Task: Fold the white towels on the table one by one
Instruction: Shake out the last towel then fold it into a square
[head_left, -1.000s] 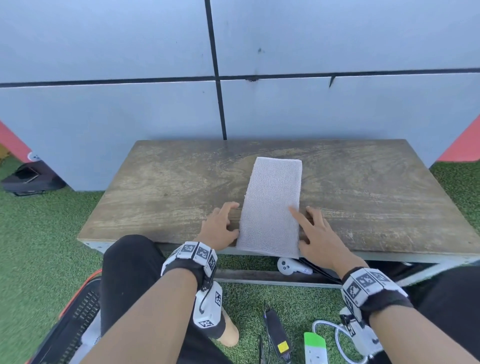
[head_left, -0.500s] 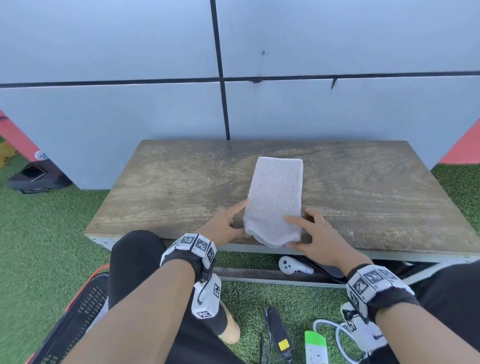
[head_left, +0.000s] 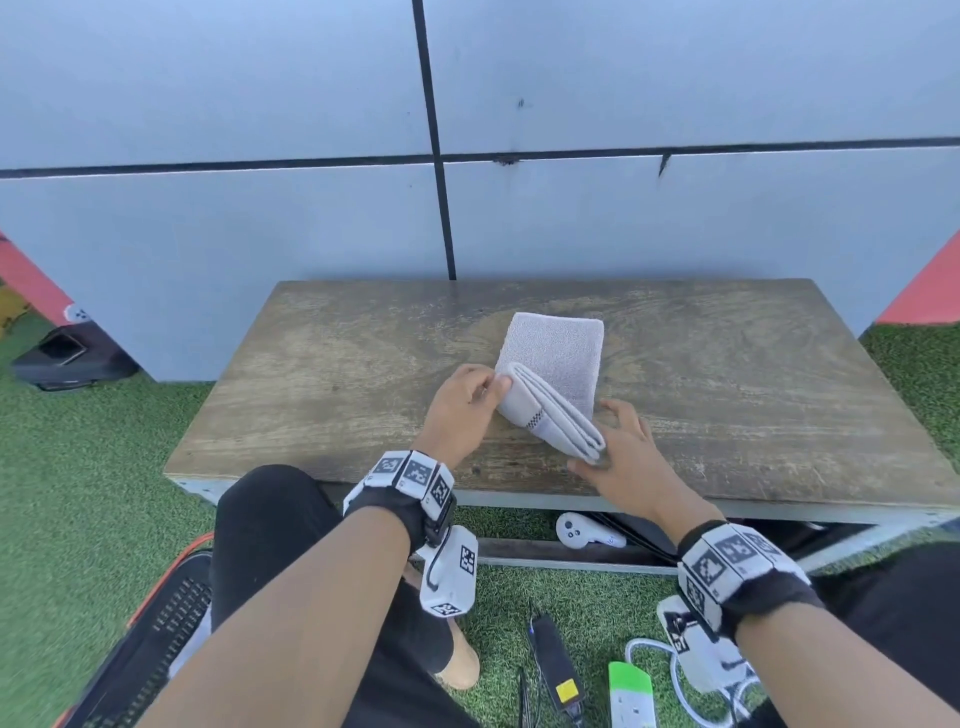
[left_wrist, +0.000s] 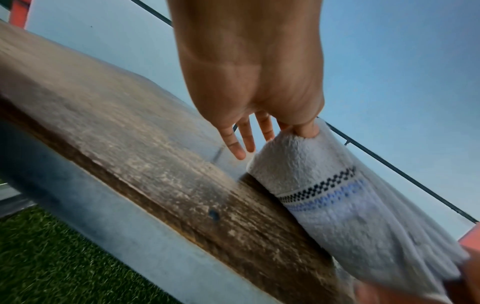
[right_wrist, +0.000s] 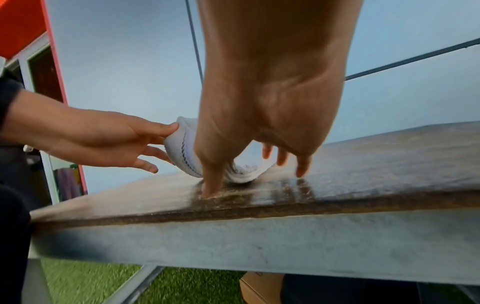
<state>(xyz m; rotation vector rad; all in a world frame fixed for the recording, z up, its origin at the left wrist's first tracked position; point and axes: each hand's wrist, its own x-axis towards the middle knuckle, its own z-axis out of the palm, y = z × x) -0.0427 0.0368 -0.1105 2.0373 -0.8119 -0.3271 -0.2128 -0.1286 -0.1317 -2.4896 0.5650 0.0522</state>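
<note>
Head view, left hand and right hand pinching towel end

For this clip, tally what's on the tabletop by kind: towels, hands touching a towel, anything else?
White towel: 1, partly folded
Hands on the towel: 2, left hand and right hand, each with a grip on the lifted near end
Other things on the wooden table: 0 visible
Total: 3

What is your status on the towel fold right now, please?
Left hand and right hand both pinch the towel's near end, lifted off the table. Far end lies flat. Nothing in the way.
</note>
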